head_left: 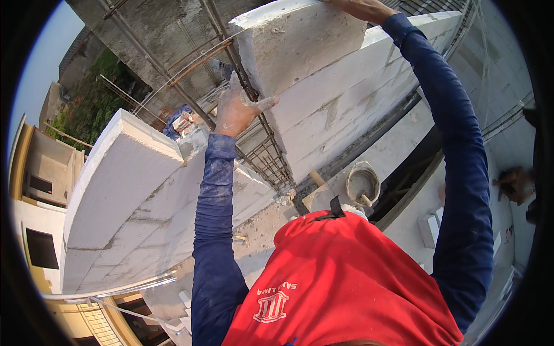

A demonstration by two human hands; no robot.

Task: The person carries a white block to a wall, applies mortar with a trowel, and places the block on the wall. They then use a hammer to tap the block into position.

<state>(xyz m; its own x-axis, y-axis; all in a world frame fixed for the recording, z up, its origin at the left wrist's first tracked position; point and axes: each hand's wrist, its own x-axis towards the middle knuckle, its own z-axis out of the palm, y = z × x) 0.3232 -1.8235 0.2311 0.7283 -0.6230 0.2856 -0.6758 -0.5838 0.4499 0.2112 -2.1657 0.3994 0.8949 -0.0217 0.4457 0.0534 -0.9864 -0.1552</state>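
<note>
A large white lightweight concrete block (306,49) sits on the top course of the right wall section, its face dusty and chipped. My right hand (363,8) is at the top edge of this block with its fingers stretched toward the left; the frame's upper edge cuts off part of it. My left hand (238,111), coated with pale dust, is open beside the block's left end, fingers pointing up and thumb out to the right. It is in front of a vertical rebar cage (262,135) in the gap between two wall sections; whether it touches the steel I cannot tell.
Left of the gap rises another white block wall (124,202). A mortar bucket (363,183) stands below the right wall, near a dark floor opening (407,181). Loose white blocks (428,229) lie at right. Slanting steel bars (156,60) cross the upper left.
</note>
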